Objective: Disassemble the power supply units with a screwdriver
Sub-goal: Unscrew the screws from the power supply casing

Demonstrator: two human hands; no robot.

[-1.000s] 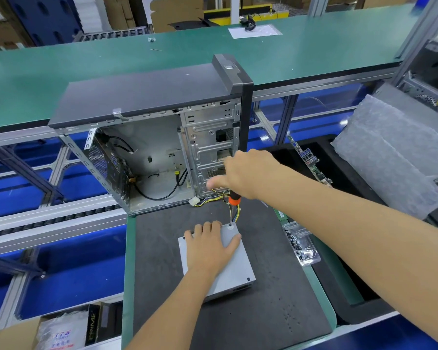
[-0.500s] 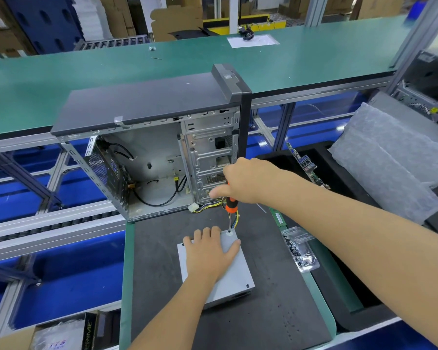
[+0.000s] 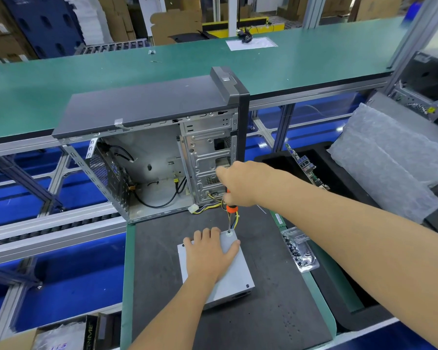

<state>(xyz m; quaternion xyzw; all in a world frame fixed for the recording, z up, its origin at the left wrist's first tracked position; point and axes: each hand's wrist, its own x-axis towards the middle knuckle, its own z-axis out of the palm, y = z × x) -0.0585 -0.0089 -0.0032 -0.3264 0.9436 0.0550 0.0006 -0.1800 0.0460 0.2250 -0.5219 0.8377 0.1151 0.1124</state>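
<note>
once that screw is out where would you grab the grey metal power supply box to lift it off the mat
Probably across its two long side walls, coming down from above. The grey metal power supply box lies flat on the dark foam mat, so only its walls offer purchase. Avoid the far end, where the yellow and black wires leave it.

Bright, even overhead lighting fills the workshop, casting only soft, short shadows beneath the forearms onto the dark mat point(image 3: 250, 311). Wide-angle distortion bows the green surface point(image 3: 111, 79) and the frame rails toward the edges. The right forearm near the lens and the far cardboard boxes point(image 3: 177, 24) appear slightly soft.
</note>
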